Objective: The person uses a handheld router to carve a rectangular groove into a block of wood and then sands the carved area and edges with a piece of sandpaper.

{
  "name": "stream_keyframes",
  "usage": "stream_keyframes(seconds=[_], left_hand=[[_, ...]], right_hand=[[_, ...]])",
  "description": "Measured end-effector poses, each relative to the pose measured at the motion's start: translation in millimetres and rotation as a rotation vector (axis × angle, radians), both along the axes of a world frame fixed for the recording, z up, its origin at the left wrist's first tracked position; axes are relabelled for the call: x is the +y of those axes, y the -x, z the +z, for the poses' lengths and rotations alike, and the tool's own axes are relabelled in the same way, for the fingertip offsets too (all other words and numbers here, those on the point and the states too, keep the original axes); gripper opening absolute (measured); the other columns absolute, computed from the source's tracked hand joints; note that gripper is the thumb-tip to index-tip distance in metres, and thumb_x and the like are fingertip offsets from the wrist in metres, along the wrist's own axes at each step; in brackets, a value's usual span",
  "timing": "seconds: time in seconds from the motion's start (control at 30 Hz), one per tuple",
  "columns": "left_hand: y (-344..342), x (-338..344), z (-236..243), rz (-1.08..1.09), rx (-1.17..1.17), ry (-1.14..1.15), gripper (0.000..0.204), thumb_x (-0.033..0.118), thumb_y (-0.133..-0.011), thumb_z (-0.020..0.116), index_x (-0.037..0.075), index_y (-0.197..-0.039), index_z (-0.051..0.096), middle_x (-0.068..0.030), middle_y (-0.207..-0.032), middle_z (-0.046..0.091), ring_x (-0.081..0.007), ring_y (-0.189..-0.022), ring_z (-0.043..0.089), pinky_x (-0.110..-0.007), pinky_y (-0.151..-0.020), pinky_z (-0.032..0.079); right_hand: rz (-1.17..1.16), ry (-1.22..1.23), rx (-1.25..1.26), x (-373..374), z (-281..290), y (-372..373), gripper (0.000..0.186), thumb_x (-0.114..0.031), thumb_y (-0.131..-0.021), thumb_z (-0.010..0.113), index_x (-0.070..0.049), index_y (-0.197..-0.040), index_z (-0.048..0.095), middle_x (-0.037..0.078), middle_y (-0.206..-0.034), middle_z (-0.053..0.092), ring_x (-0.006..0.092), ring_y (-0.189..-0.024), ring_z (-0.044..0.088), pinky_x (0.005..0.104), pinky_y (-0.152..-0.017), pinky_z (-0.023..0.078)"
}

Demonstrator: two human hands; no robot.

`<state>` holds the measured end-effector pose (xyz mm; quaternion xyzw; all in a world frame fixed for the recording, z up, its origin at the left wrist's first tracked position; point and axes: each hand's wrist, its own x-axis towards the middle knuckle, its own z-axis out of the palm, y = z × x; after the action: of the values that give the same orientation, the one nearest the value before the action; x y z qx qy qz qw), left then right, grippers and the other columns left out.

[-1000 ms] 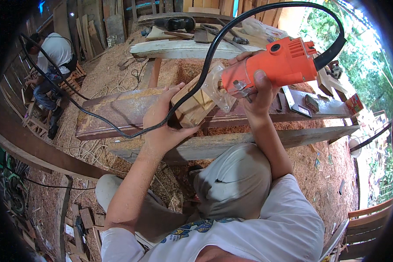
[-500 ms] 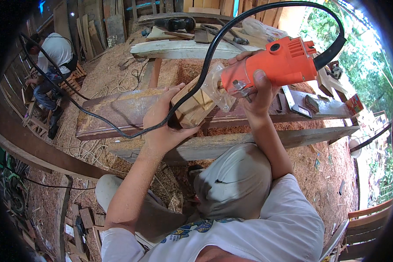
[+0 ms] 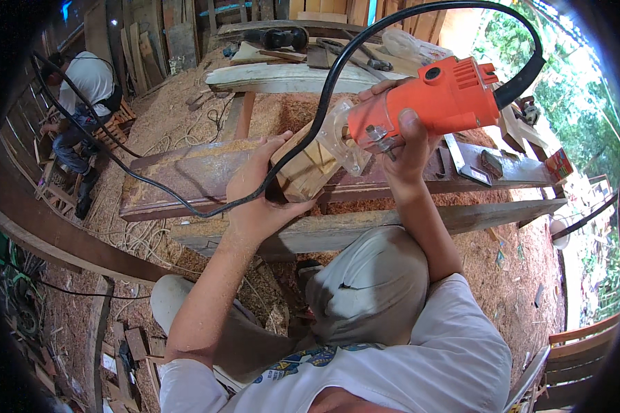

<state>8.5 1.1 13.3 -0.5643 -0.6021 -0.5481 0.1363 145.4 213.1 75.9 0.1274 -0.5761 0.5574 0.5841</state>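
An orange trim router [image 3: 424,103] with a clear plastic base [image 3: 341,138] is gripped in my right hand [image 3: 410,141], tilted on its side. Its base lies against the end of a light wooden block [image 3: 306,165]. My left hand [image 3: 255,175] wraps round the block's other side, with the thumb below and the fingers above. From the router's back end a thick black cord [image 3: 331,72] arches over and passes across my left hand. The bit is mostly hidden behind the base.
A dark reddish plank [image 3: 179,175] lies across a beam in front of me, with a try square [image 3: 472,168] at its right. Farther back, a pale board [image 3: 289,78] and a black power tool [image 3: 275,38] rest. A person [image 3: 86,89] sits at far left. Shavings cover the floor.
The router has shifted very slightly in my right hand. The block and my left hand stay in place.
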Motion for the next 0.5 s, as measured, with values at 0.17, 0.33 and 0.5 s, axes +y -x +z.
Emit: stream_keyframes(seconds=[0.17,0.33,0.5], left_hand=[[0,-1,1,0.029,0.030,0.002,0.097,0.026,-0.066,0.104,0.008,-0.148,0.057,-0.0177,-0.146,0.070,-0.0407,-0.131,0.070,-0.048,-0.110,0.056],[2,1,0,0.006,0.005,0.015,0.096,0.024,-0.066,0.104,0.008,-0.148,0.057,-0.0176,-0.146,0.070,-0.0406,-0.131,0.070,-0.048,-0.110,0.057],[0,1,0,-0.004,-0.047,0.016,0.096,0.024,-0.066,0.104,0.008,-0.149,0.057,-0.0172,-0.146,0.070,-0.0395,-0.130,0.071,-0.047,-0.110,0.056]], right_hand=[[-0.019,-0.054,-0.013,-7,7,0,0.051,-0.020,-0.094,0.071,0.003,-0.135,0.052,0.019,-0.113,0.074,0.0272,-0.103,0.075,0.0421,-0.091,0.063],[-0.018,-0.055,-0.005,-11,10,2,0.047,-0.017,-0.093,0.070,0.003,-0.132,0.054,0.019,-0.112,0.074,0.0273,-0.102,0.075,0.0426,-0.091,0.063],[-0.038,-0.041,-0.029,-11,10,2,0.047,-0.016,-0.092,0.069,0.003,-0.132,0.053,0.019,-0.111,0.074,0.0268,-0.099,0.075,0.0428,-0.090,0.063]])
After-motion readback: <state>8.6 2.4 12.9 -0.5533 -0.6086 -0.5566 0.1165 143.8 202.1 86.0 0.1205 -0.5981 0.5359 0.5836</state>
